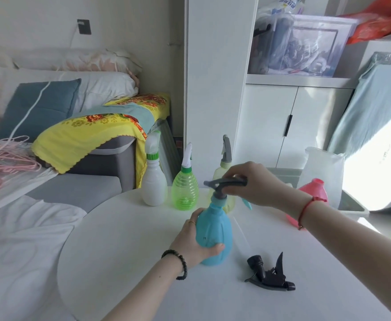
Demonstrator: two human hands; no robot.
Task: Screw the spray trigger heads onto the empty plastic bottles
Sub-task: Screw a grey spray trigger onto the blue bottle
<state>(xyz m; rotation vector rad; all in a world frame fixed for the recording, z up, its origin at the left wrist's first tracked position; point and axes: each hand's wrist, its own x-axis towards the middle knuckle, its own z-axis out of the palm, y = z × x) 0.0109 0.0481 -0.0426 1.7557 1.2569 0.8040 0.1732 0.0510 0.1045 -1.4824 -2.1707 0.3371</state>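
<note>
A blue plastic bottle [215,235] stands upright on the round white table [125,262]. My left hand [191,242] grips its body from the left. My right hand [257,181] holds the grey spray trigger head [222,185] that sits on the bottle's neck. A loose black trigger head [268,274] lies on the table to the right of the blue bottle. Behind stand a white bottle [154,181], a green bottle [185,188] and a pale yellow bottle [224,169], each with a trigger head on. A pink bottle [315,188] without a head stands behind my right forearm.
A translucent plastic bag [322,172] stands at the table's back right. A white cabinet [289,121] rises behind the table. To the left are a grey sofa [85,188] with a yellow flowered cloth [90,133] and pink hangers [4,158].
</note>
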